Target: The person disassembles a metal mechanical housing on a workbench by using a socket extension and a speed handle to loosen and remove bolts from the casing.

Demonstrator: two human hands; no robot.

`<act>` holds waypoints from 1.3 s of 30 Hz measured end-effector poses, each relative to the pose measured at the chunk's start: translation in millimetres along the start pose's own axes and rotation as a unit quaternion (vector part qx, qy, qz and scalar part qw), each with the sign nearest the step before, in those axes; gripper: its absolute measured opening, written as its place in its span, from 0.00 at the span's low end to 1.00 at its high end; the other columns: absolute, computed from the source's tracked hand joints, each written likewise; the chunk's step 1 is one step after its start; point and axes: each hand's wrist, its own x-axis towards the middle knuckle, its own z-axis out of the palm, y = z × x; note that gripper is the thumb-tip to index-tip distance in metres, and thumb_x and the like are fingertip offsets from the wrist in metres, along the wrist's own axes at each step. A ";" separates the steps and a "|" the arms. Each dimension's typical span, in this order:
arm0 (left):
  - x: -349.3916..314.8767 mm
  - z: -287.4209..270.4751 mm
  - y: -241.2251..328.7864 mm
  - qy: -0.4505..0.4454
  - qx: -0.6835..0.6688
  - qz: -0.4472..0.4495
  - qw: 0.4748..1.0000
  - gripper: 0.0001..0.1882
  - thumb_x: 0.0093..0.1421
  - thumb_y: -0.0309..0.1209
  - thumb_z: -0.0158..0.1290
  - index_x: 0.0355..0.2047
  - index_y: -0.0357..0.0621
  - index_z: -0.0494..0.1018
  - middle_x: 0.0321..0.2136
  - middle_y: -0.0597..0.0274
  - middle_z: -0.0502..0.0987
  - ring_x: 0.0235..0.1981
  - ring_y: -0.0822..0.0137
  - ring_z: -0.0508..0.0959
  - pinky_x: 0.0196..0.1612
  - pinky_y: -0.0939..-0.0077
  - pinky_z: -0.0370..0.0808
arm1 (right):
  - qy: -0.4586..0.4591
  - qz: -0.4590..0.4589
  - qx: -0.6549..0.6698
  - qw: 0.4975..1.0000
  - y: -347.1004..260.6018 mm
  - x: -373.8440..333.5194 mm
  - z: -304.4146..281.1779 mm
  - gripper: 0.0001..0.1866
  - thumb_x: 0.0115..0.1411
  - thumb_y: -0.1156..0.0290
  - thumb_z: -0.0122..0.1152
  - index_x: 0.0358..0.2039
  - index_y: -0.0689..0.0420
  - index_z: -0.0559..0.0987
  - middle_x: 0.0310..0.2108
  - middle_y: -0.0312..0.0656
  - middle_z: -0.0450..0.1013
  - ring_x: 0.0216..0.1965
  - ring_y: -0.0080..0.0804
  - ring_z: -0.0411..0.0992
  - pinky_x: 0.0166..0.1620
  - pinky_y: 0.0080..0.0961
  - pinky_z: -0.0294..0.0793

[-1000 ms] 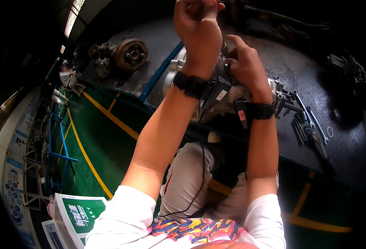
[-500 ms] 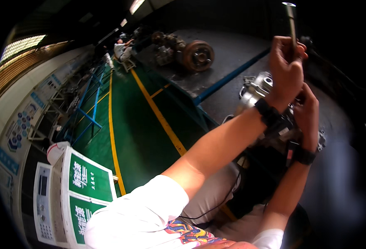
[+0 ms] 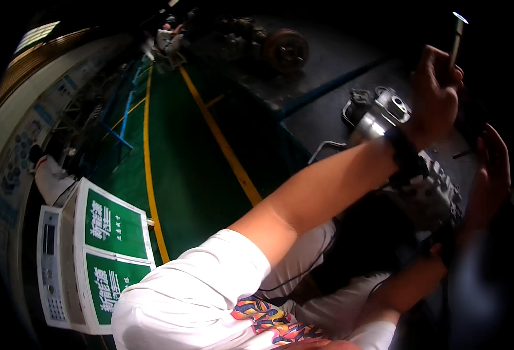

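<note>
My left hand (image 3: 436, 99), raised at the upper right, is closed around a slim metal tool (image 3: 457, 42) with a round shiny head, which looks like a wrench. The tool points up and away from the fist. Lower and further right, in deep shade, is my right hand (image 3: 490, 169). Its fingers are stretched upward, apart from the left hand, and I see nothing held in them. Behind and below my hands a silver metal machine assembly (image 3: 379, 116) with a cylindrical housing lies on the grey worktop (image 3: 327, 125). My left forearm hides part of it.
A rusty brake drum (image 3: 286, 51) sits further back on the worktop. To the left runs a green floor (image 3: 193, 175) with yellow lines. A white cabinet with green panels (image 3: 117, 227) stands at the lower left. Another person (image 3: 166, 41) sits far off.
Both hands have moved right. The left hand still holds the metal tool. My right hand has drawn away from the left one and its fingers have straightened. The view has shifted and darkened.
</note>
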 end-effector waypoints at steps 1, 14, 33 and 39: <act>-3.3 -0.1 -6.6 0.030 0.013 0.020 0.999 0.10 0.63 0.13 0.52 0.39 0.40 0.66 0.27 0.62 0.78 0.30 0.69 0.79 0.39 0.70 0.78 | -0.043 0.000 -0.003 0.999 -5.5 -6.0 -9.9 0.17 0.67 0.79 0.68 0.55 0.54 0.86 0.50 0.36 0.85 0.52 0.24 0.81 0.54 0.22 0.79; 8.1 -12.4 9.9 -0.003 0.014 -0.031 0.999 0.03 0.68 0.20 0.58 0.40 0.37 0.74 0.31 0.61 0.81 0.30 0.74 0.80 0.34 0.78 0.80 | -0.175 0.252 -0.020 0.952 71.1 -165.2 -190.4 0.10 0.69 0.70 0.70 0.45 0.64 0.86 0.37 0.34 0.79 0.34 0.17 0.75 0.38 0.16 0.75; -1.0 -15.3 0.3 0.020 0.041 -0.001 0.999 0.03 0.66 0.20 0.55 0.39 0.34 0.77 0.33 0.55 0.84 0.33 0.69 0.84 0.40 0.73 0.80 | -0.230 0.000 -0.386 0.894 121.1 -219.0 -145.4 0.06 0.60 0.83 0.63 0.35 0.59 0.83 0.36 0.44 0.78 0.38 0.47 0.79 0.45 0.38 0.78; 1.2 -10.8 23.0 0.025 0.007 -0.083 0.996 0.05 0.72 0.22 0.53 0.46 0.34 0.76 0.39 0.52 0.85 0.40 0.65 0.86 0.46 0.72 0.83 | -0.187 0.090 -0.398 0.893 149.1 -215.4 -164.7 0.05 0.58 0.79 0.66 0.36 0.59 0.83 0.36 0.48 0.76 0.40 0.55 0.77 0.44 0.45 0.76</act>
